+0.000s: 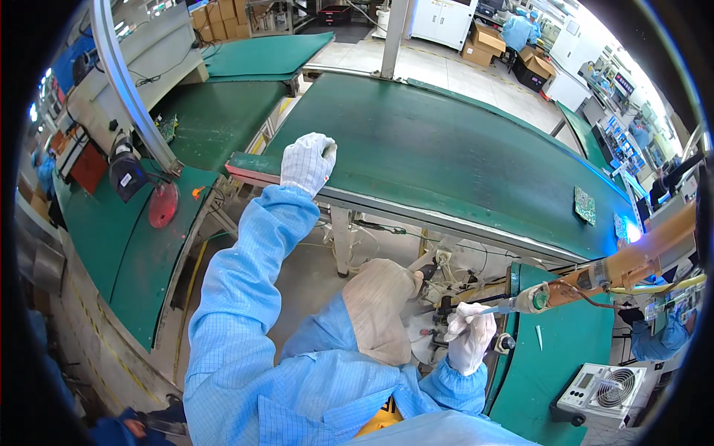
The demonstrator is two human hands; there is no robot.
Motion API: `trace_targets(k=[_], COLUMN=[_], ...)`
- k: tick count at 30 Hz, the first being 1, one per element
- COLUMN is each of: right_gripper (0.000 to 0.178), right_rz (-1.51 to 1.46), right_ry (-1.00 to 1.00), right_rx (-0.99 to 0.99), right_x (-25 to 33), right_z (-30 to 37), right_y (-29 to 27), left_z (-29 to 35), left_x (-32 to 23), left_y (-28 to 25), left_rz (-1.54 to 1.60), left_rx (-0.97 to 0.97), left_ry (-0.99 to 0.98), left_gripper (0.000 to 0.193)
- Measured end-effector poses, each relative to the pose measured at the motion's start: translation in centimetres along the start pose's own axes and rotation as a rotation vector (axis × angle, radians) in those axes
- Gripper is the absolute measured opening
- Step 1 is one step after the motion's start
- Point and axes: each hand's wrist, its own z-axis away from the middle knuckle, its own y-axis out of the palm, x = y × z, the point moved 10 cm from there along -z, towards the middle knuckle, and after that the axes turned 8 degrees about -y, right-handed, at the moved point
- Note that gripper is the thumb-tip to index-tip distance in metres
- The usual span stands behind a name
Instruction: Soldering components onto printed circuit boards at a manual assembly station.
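Observation:
My left hand (307, 164), in a white glove, is closed at the near edge of the green conveyor belt (416, 141). Its fingers curl inward, and whatever they hold, if anything, is hidden. Lower right, my right hand (470, 340), also gloved, has its fingers pinched at the thin pale-blue tip (497, 307) of a long orange tube-like piece (595, 276). That piece slants in from the right above a green mat (559, 372). A small pale cone-shaped tip (539, 337) lies on this mat.
A green circuit board (584, 206) rests at the belt's right end, with a second board (619, 226) by a bright blue light. A white fan unit (604, 394) stands lower right. On the left bench are a red disc (163, 205) and a dark lamp-like device (128, 175).

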Motion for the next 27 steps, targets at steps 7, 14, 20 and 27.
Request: trace_targets(k=[7,14,20,27], right_gripper=[0.044,0.035,0.021,0.027], right_rz=[0.219,-0.423,0.394,0.367], right_ry=[-0.095,0.298,-0.619,-0.995], right_rx=[0.023,-0.136,-0.076,-0.082], right_x=[0.7,-4.1,0.0,2.5], right_z=[-0.3,0.8,0.0,1.3], right_y=[1.1,0.1,1.0,3.6], left_z=[-0.2,0.0,0.6,0.9], left_x=[1.0,0.7,2.2,2.4], left_y=[-0.2,0.3,1.2,0.7], left_rz=[0.004,-0.264,-0.29,-0.417], left_rx=[-0.02,0.181,0.061,0.121], left_ry=[0.007,-0.097,-0.159,-0.136], left_gripper=[0.007,0.016,0.024,0.028])
